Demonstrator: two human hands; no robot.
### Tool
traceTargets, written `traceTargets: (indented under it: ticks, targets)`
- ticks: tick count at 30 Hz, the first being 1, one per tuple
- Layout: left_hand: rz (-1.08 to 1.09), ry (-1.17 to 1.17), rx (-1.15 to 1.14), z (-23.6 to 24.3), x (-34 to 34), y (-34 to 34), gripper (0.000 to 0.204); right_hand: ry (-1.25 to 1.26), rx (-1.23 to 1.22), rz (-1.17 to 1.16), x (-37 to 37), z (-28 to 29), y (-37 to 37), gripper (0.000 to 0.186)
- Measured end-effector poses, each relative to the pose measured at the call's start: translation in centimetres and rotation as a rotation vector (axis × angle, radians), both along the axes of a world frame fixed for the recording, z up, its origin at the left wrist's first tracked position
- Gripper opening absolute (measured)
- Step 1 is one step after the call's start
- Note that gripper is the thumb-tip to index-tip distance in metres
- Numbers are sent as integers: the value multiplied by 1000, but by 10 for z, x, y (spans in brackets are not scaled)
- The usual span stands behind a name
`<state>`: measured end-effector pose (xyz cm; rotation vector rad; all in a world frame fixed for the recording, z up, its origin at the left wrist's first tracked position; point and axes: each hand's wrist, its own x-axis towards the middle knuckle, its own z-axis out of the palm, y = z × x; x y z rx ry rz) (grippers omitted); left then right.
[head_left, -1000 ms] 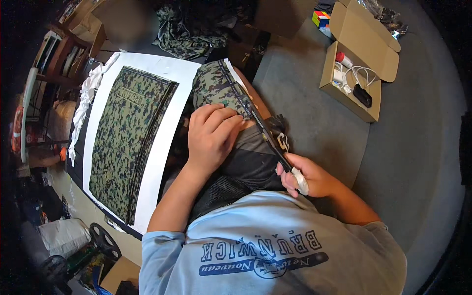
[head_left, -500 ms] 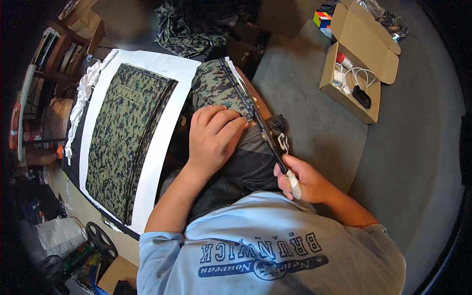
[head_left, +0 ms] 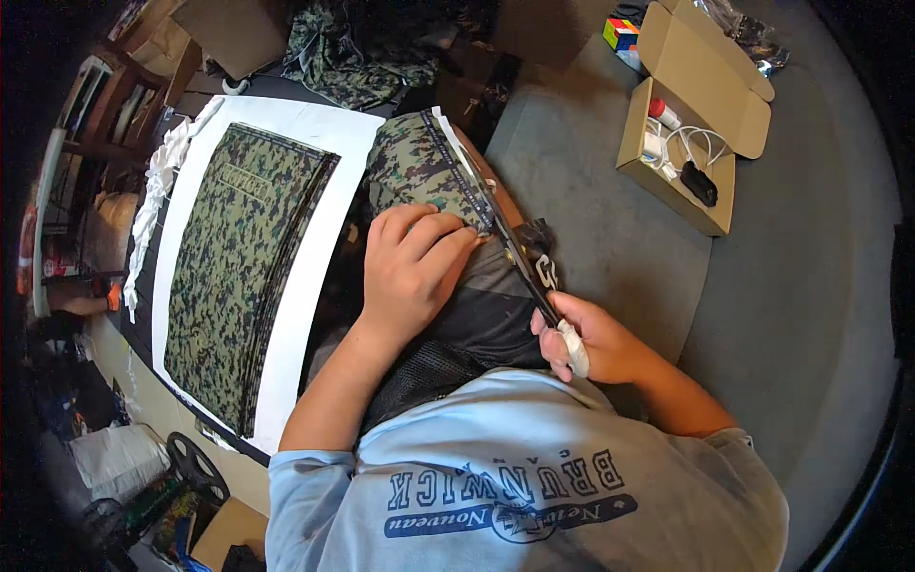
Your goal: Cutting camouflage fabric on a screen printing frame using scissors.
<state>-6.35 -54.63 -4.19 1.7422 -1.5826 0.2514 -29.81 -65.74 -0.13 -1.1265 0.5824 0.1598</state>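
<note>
A camouflage cloth piece (head_left: 412,157) lies over my thigh, with a thin white strip (head_left: 446,129) along its right edge. My left hand (head_left: 415,262) rests on the near end of this cloth, its bent fingers gripping the edge close to the blades. Long dark scissors (head_left: 522,259) are in my right hand (head_left: 596,338), with white wrapping (head_left: 573,349) around the handle. Their blades lie along the cloth's right edge and point away from me. To the left, a stack of camouflage pieces (head_left: 238,276) lies on a white sheet (head_left: 297,357).
An open cardboard box (head_left: 720,214) with a white cable and a red-capped item stands on the grey surface (head_left: 572,162) at right. A colourful cube (head_left: 621,35) sits behind it. More camouflage fabric (head_left: 357,67) is heaped at the back. White scraps (head_left: 152,210) hang at far left.
The scissors and my right hand have shifted very slightly. My left hand keeps its hold. At the upper left, a brown cardboard piece shows where there was a blur.
</note>
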Motion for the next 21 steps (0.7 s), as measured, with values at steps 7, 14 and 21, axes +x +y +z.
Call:
traceTargets:
  ticks: [7, 14, 21]
  targets:
    - [-5, 0, 10, 7, -2, 1, 22, 47, -33, 7, 2, 1, 0, 14]
    - [-23, -21, 16, 4, -6, 3, 21, 37, 23, -9, 6, 3, -3, 13]
    - [-40, -39, 17, 3, -7, 4, 20, 3, -122, 48, 5, -7, -2, 13]
